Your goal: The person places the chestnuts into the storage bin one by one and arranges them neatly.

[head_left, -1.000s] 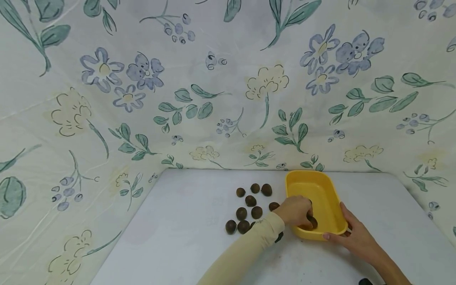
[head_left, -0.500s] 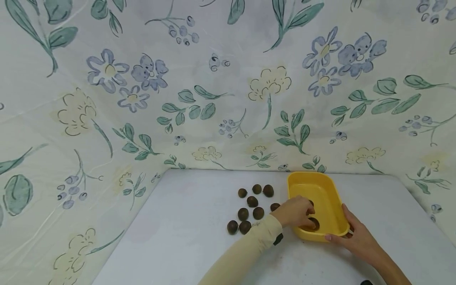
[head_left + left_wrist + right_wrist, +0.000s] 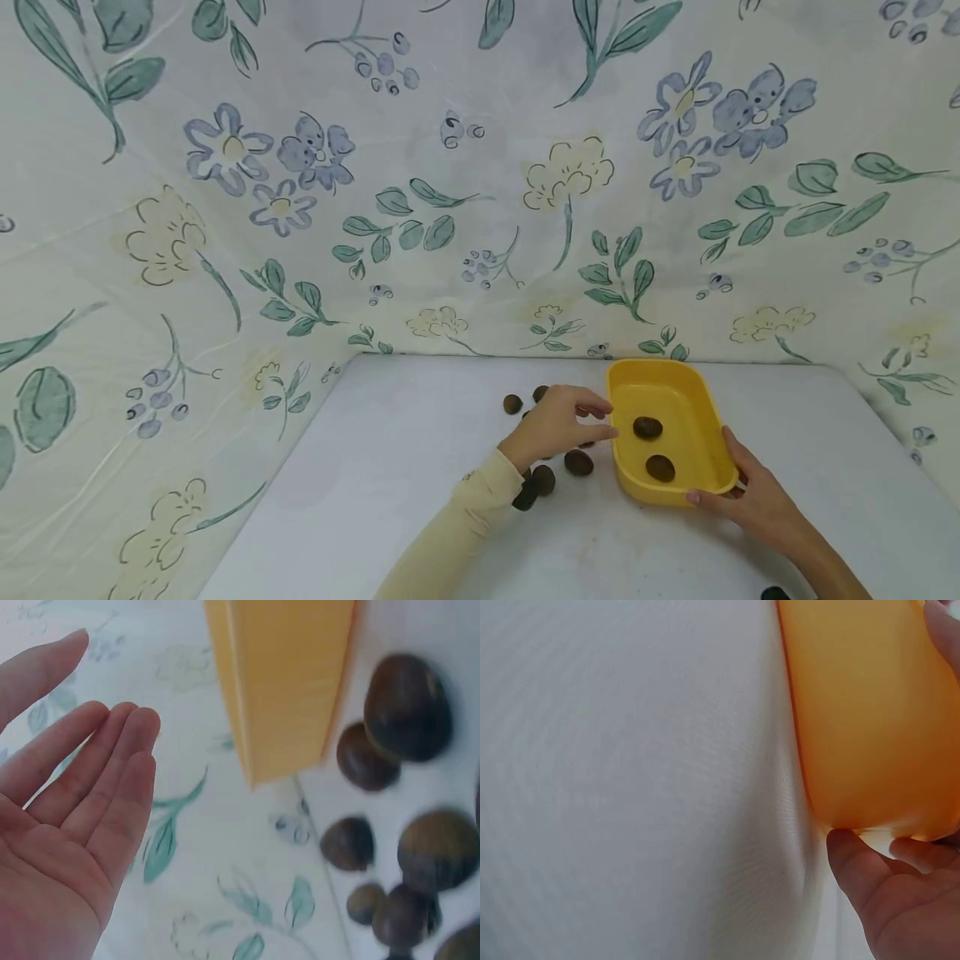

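Note:
My left hand [image 3: 551, 425] is raised at the left side of a yellow plastic tub [image 3: 693, 417], over a group of dark brown, roundish nut-like pieces [image 3: 578, 462]. Its fingers [image 3: 75, 772] and thumb are spread apart, with nothing between them. Two brown pieces lie inside the tub, one farther back [image 3: 648, 428] and one nearer the front [image 3: 661, 468]. At the tub's near right corner my right hand [image 3: 750, 500] grips it, thumb at the front rim and fingers along the side. The left hand and sleeve hide part of the loose group.
Several glossy brown pieces [image 3: 410, 709] sit close beside the tub's left wall. The white tabletop [image 3: 360, 467] runs back to a floral cloth [image 3: 450, 208] that rises behind and at both sides. Dark wrist straps show at both wrists.
My left hand has let go of a brown piece in the tub, lifted out and moved left over the loose group. The right hand has stayed on the tub's corner.

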{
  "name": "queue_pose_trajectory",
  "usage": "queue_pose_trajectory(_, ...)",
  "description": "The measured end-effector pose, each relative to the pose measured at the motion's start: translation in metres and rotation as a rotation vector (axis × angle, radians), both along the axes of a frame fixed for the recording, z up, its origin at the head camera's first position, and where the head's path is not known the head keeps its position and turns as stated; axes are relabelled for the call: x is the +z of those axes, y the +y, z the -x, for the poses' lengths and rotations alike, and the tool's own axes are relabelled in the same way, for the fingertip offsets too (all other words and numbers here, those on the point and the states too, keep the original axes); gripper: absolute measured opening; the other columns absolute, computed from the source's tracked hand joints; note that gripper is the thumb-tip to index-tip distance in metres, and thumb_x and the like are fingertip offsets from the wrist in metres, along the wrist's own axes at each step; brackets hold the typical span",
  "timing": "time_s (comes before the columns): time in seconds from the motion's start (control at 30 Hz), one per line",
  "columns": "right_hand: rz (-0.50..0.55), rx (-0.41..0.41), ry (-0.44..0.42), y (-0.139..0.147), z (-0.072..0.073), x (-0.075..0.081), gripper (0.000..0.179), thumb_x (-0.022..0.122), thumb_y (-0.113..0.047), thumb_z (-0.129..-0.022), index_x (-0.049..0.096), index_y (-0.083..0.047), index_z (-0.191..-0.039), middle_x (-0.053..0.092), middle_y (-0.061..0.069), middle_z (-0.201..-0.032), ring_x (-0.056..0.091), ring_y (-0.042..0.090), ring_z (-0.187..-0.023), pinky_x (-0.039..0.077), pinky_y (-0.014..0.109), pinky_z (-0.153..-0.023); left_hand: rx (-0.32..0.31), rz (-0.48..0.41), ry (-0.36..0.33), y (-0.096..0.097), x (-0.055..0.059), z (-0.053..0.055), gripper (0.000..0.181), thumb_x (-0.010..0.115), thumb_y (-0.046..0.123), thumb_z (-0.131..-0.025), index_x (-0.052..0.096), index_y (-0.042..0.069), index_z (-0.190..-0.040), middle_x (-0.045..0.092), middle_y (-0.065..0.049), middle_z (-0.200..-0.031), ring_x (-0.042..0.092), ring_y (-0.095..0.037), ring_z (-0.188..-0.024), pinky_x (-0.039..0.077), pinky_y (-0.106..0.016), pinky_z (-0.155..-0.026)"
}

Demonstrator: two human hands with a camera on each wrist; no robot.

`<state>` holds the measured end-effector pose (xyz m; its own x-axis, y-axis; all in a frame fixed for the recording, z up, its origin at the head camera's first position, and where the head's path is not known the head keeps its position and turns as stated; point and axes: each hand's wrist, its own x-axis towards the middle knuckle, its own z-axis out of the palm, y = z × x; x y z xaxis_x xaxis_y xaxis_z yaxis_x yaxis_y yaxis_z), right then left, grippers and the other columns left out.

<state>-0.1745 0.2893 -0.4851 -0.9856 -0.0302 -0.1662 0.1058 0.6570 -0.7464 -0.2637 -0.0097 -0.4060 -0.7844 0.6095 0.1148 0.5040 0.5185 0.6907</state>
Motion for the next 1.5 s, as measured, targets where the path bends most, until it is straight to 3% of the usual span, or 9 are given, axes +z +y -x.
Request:
queue_pose_trajectory(0.17, -0.001, 0.000, 0.019, 0.000, -0.001, -0.001, 0.130, 0.081, -0.052, -0.086, -0.011, -0.003, -0.163, 0.003, 0.033, -0.169, 0.022, 0.058, -0.150, 0.036, 0.060, -0.116, 0.050, -0.033, 0.023, -0.031, 0.007, -0.002, 0.037, 0.079, 0.033, -0.092, 0.075, 0.013, -0.123, 0.077, 0.000, -0.118, 0.069, -0.010, -0.108, 0.056, -0.031, -0.101)
queue_pose_trajectory(0.27, 0.003, -0.006, 0.015, 0.000, -0.001, -0.001, 0.130, 0.081, -0.052, -0.085, -0.012, -0.004, -0.163, 0.003, 0.033, -0.169, 0.022, 0.058, -0.150, 0.036, 0.061, -0.116, 0.075, -0.070, 0.012, -0.047, 0.007, -0.004, 0.035, 0.079, 0.029, -0.092, 0.075, 0.011, -0.122, 0.077, -0.003, -0.119, 0.070, -0.017, -0.110, 0.057, -0.038, -0.102)
queue_pose_trajectory(0.5, 0.010, -0.017, -0.014, -0.001, 0.001, 0.000, 0.131, 0.081, -0.053, -0.085, -0.013, -0.005, -0.163, 0.000, 0.032, -0.169, 0.019, 0.058, -0.151, 0.035, 0.062, -0.117, 0.102, -0.128, 0.029, -0.082, -0.001, -0.005, 0.032, 0.079, 0.022, -0.091, 0.075, 0.006, -0.119, 0.077, -0.010, -0.117, 0.072, -0.031, -0.111, 0.057, -0.046, -0.102)
queue_pose_trajectory(0.67, 0.010, -0.031, -0.016, -0.002, -0.001, -0.001, 0.131, 0.080, -0.055, -0.085, -0.014, -0.006, -0.163, -0.001, 0.032, -0.170, 0.018, 0.058, -0.151, 0.034, 0.063, -0.118, 0.142, -0.140, 0.044, -0.103, -0.010, -0.005, 0.030, 0.079, 0.023, -0.091, 0.076, 0.007, -0.117, 0.077, -0.014, -0.116, 0.073, -0.029, -0.109, 0.057, -0.047, -0.100)
queue_pose_trajectory(0.93, 0.012, -0.035, -0.007, -0.006, -0.006, -0.004, 0.131, 0.081, -0.055, -0.084, -0.013, -0.007, -0.163, 0.001, 0.032, -0.170, 0.018, 0.058, -0.151, 0.033, 0.064, -0.118, 0.182, -0.093, 0.040, -0.130, -0.032, -0.008, 0.034, 0.080, 0.024, -0.090, 0.076, 0.002, -0.116, 0.077, -0.016, -0.114, 0.074, -0.026, -0.105, 0.059, -0.047, -0.097)
queue_pose_trajectory(1.2, -0.001, -0.064, -0.012, -0.012, -0.015, -0.003, 0.134, 0.081, -0.057, -0.083, -0.014, -0.008, -0.163, 0.000, 0.031, -0.170, 0.018, 0.058, -0.152, 0.033, 0.064, -0.117, 0.200, -0.011, 0.015, -0.153, -0.043, -0.015, 0.037, 0.081, 0.023, -0.088, 0.075, -0.001, -0.117, 0.078, -0.014, -0.113, 0.074, -0.026, -0.103, 0.059, -0.044, -0.095)
queue_pose_trajectory(1.5, 0.004, -0.081, -0.008, -0.023, -0.033, 0.001, 0.133, 0.082, -0.055, -0.083, -0.013, -0.007, -0.163, 0.001, 0.032, -0.169, 0.019, 0.058, -0.151, 0.034, 0.063, -0.117, 0.159, 0.043, -0.066, -0.171, -0.053, -0.024, 0.040, 0.085, 0.022, -0.085, 0.076, 0.001, -0.117, 0.078, -0.012, -0.114, 0.073, -0.023, -0.101, 0.059, -0.045, -0.095)
